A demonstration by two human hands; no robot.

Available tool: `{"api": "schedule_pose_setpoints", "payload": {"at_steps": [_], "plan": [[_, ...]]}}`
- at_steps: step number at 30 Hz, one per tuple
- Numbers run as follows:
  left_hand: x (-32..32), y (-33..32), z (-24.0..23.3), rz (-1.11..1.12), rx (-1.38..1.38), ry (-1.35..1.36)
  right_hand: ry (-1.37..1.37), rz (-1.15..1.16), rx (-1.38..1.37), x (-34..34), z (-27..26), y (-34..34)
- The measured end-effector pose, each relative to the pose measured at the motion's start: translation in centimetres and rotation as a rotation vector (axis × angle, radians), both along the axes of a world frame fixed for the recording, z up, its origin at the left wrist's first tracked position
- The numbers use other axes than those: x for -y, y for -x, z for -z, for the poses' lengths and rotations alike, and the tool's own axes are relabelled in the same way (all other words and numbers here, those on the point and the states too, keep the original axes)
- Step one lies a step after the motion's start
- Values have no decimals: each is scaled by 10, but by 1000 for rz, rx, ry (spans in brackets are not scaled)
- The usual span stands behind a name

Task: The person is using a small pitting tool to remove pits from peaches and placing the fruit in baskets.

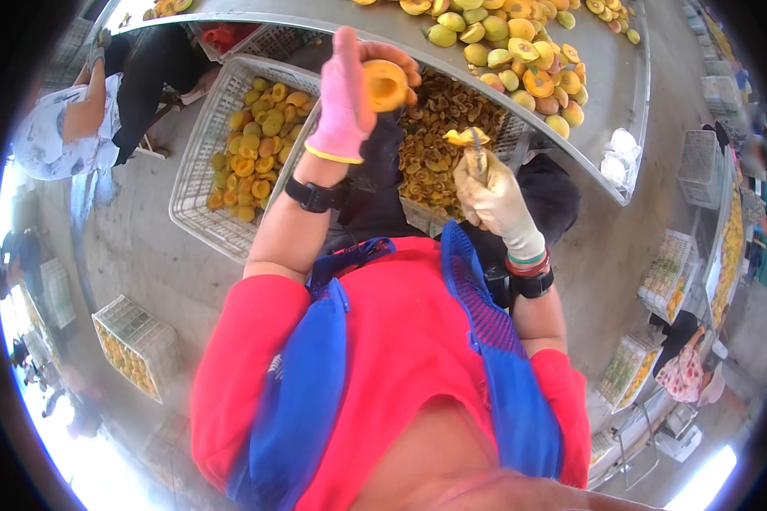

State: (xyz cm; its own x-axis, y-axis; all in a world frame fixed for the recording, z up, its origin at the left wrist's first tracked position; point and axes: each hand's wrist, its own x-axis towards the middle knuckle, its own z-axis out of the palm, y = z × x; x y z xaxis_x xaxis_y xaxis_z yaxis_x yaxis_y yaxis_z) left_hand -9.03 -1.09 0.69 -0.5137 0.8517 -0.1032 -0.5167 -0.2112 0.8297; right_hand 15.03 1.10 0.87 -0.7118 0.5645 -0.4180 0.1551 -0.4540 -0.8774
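Note:
My left hand [344, 96], in a pink knit glove, holds a yellow peach half [385, 85] with an empty hollow facing up. My right hand [493, 191] wears an off-white glove and grips a pitting tool [481, 156] with a curved metal end. On that end hangs a ragged yellow scrap [465, 137] of peach; whether it contains a stone I cannot tell. Below and between the hands, a crate holds many brown-yellow peach scraps [444, 163]. Left of my left forearm stands a white plastic crate [192, 172] with peach halves [255, 150] inside.
A metal table [383, 29] bears a heap of whole and cut peaches [524, 51]; its edge runs just beyond my hands. Crumpled clear plastic [619, 160] lies at its corner. A co-worker [77, 128] sits at left. Filled crates [134, 348] stand on the floor.

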Motion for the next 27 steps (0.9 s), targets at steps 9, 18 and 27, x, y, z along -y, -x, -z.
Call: {"api": "schedule_pose_setpoints", "payload": {"at_steps": [9, 18, 27], "plan": [[60, 114, 40, -353, -1349, 848, -1143, 188, 599, -51, 79, -13], [-107, 84, 64, 52, -1521, 222, -927, 354, 578, -40, 77, -8], [-250, 36, 94, 766, -1885, 488, -897, 490, 586, -30, 58, -21]]}}
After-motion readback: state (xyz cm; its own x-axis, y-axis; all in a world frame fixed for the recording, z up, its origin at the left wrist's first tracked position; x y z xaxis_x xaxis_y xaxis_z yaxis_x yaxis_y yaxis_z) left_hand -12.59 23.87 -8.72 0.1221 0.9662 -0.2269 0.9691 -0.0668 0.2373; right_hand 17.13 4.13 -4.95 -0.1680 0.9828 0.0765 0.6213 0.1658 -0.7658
